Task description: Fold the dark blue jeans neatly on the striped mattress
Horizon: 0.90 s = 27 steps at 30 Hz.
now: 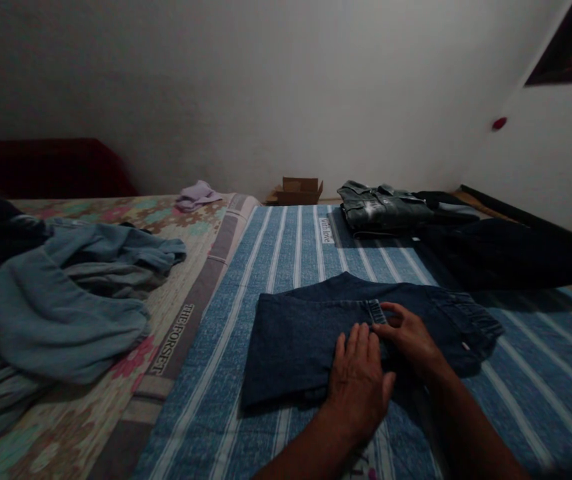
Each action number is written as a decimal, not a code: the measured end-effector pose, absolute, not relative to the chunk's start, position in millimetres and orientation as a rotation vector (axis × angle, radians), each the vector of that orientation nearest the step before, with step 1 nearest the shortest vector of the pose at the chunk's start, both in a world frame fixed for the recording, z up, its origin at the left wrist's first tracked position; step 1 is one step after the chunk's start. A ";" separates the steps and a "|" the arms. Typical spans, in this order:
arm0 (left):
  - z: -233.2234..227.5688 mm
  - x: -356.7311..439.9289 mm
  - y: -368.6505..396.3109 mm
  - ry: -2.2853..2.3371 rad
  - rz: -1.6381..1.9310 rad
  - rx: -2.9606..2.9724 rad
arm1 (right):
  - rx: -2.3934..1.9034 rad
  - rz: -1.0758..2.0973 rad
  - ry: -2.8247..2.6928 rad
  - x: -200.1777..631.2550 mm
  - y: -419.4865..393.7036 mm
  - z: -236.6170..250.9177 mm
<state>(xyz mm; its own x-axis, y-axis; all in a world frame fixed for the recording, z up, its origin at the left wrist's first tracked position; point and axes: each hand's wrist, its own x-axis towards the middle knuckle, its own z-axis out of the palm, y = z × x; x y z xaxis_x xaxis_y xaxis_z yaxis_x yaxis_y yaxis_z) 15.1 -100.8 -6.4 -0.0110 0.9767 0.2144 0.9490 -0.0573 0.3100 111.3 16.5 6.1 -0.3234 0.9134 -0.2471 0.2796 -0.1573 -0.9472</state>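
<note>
Dark blue jeans (301, 340) with an elastic waistband (469, 320) lie on the striped blue cloth, one end folded back over the rest. My left hand (359, 377) rests flat on the folded part, fingers stretched forward. Just to its right, my right hand (409, 333) grips the gathered hem edge (377, 311) of the jeans between thumb and fingers. The lower side of the jeans is partly hidden by my hands and forearms.
Loose clothes (76, 293) lie heaped on the floral sheet at left, with a lilac cloth (199, 195) farther back. A folded grey denim garment (386, 207) and dark clothes (506, 253) sit at back right. A cardboard box (299, 192) stands by the wall.
</note>
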 end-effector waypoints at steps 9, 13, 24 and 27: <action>7.4 16.9 -108.2 1.963 0.736 2.192 | -1.383 1.483 -1.594 115.7 16.0 6.2; 9.0 16.0 -109.6 1.945 0.720 2.168 | -1.408 1.468 -1.635 116.8 16.0 6.4; 5.1 14.2 -111.2 1.953 0.665 2.168 | -1.423 1.479 -1.628 116.6 13.6 7.1; 5.0 14.0 -110.9 1.943 0.673 2.170 | -1.424 1.482 -1.631 117.0 14.4 5.9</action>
<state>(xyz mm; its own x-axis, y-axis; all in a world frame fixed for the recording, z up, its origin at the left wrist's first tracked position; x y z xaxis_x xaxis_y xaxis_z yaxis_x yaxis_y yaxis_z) 14.0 -110.9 5.0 0.0593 0.9723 0.2262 0.9038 -0.1485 0.4013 117.0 14.4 5.9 -0.3184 0.9101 -0.2652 0.3505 -0.1469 -0.9250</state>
